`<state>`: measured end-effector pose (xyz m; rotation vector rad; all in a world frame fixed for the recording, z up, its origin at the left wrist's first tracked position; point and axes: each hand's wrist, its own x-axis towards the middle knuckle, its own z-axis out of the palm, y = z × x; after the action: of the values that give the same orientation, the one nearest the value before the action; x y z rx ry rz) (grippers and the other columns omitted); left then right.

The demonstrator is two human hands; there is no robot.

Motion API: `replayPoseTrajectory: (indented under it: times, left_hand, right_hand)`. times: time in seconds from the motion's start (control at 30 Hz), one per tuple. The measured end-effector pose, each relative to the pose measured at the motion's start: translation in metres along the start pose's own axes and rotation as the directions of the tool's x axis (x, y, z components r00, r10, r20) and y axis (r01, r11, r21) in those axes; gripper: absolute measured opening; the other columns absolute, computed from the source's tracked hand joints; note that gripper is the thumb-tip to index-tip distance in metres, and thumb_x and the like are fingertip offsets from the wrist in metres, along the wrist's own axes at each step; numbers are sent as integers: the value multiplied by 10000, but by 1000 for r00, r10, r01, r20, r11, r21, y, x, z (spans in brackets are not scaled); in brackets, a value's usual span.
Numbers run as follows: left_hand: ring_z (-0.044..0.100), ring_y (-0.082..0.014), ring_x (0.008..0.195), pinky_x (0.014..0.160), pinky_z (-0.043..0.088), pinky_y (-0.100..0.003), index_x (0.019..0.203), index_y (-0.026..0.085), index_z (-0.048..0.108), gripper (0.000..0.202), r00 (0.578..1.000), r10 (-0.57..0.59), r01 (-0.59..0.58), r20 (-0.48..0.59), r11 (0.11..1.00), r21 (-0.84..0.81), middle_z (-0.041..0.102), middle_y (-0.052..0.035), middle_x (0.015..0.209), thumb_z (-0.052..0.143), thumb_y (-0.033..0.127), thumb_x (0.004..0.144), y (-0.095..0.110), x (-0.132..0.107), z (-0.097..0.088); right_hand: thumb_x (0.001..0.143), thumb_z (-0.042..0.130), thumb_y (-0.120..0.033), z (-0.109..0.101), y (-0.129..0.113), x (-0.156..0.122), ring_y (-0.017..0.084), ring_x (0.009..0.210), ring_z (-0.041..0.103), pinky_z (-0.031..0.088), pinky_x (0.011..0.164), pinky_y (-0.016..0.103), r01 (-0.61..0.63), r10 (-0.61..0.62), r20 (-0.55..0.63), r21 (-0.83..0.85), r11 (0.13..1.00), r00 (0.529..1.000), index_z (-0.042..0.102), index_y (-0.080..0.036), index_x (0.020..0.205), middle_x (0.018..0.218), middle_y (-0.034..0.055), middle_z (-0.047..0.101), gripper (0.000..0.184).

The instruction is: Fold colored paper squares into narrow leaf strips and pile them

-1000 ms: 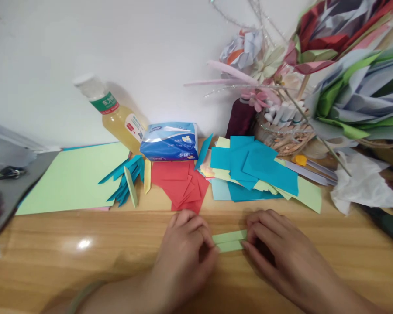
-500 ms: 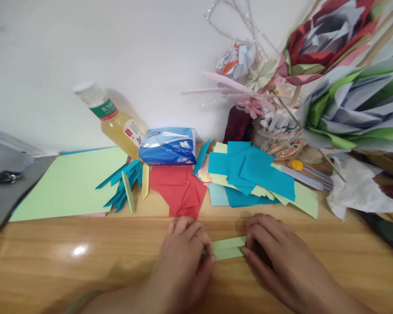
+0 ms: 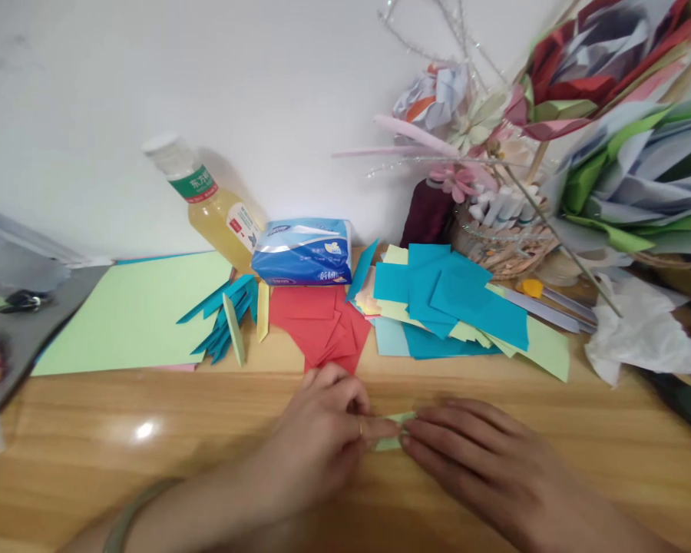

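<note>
A small folded light green paper strip (image 3: 389, 443) lies flat on the wooden table, mostly covered by my hands. My left hand (image 3: 331, 430) is closed at its left end, with one finger stretched across the strip; a ring shows on that hand. The left thumb is hidden. From the right, my right hand (image 3: 472, 453) lies over the other end with its fingers stretched out flat, their tips pressing on the paper. Just beyond my left hand is a pile of red paper pieces (image 3: 328, 326).
Behind my hands stand a blue tissue pack (image 3: 302, 252) and a yellow drink bottle (image 3: 222, 223). Folded teal pieces (image 3: 230, 315) and green sheets (image 3: 132, 307) lie left. Teal paper rectangles (image 3: 472, 296), a crumpled tissue (image 3: 645, 330) and a basket of paper flowers (image 3: 504, 238) are right.
My right hand has moved left and flattened from a pinch onto the strip. A left finger now stretches across the strip, and less of the paper shows. The view has shifted slightly.
</note>
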<state>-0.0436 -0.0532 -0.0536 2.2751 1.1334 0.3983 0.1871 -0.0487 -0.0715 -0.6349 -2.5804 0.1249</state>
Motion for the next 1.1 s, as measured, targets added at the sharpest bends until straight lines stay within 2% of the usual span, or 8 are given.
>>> replayPoseTrajectory:
  times: [0.17,0.3,0.43,0.57,0.67,0.8,0.93,1.1]
  left_hand:
    - [483,-181,834,748,400,-325,1002,207,640,254,998,54,-55,-9,997,-57,601,-26,833,492,64,852,-6,-1,-6]
    - [498,-181,786,711,413,-320,847,155,635,197,975,216,-206,-59,969,136,614,-46,803,450,111,895,-6,-6,-8]
    - [518,-171,744,687,403,-317,731,160,630,355,895,446,-419,3,838,350,623,-27,727,350,121,946,-5,-12,-13]
    - [531,-143,684,616,396,-298,642,164,606,431,812,579,-563,77,741,365,643,-6,704,304,83,939,-5,-14,-15]
    - [554,-170,920,837,409,-337,881,145,658,324,836,548,-503,36,738,450,683,-17,963,343,104,943,-3,-14,-11]
    - [382,-225,1234,1055,246,-425,1202,100,540,316,887,428,-437,174,654,618,534,-60,1292,370,200,955,1,-17,-1]
    - [342,-257,1281,1096,158,-464,1172,93,567,314,900,379,-421,213,637,645,503,-103,1316,395,203,933,5,-25,6]
    - [384,-259,1252,1110,45,-502,1091,109,610,284,897,398,-420,191,638,645,532,-108,1282,389,172,924,5,-26,6]
  right_hand:
    - [980,237,-160,1,-2,2,148,960,594,496,801,295,-22,23,-13,59,998,1000,614,-192,1093,999,15,688,395]
    - [981,248,-186,-2,1,1,157,988,586,493,818,306,-23,20,38,79,997,999,605,-188,1111,1038,24,677,380]
    - [978,272,-194,0,3,-1,155,974,586,491,809,302,-9,6,53,74,997,999,600,-182,1118,1057,21,669,357]
    - [977,282,-192,1,1,-2,156,987,578,489,822,315,-15,9,65,90,996,998,589,-182,1142,1077,31,662,349]
    - [974,289,-193,-1,-1,-1,163,997,580,497,823,330,-20,13,94,78,997,996,584,-183,1156,1088,40,660,347]
    - [971,251,-160,-5,1,-5,170,1009,590,517,817,349,41,-41,96,2,999,995,576,-171,1175,1123,30,655,384]
    - [954,285,-162,-9,8,-16,231,1155,515,486,889,438,56,-44,139,-82,995,989,527,-174,1249,1218,55,603,382]
    - [962,291,-185,-12,13,-23,217,1187,490,470,920,410,72,-58,106,-130,989,993,538,-169,1226,1227,45,598,361]
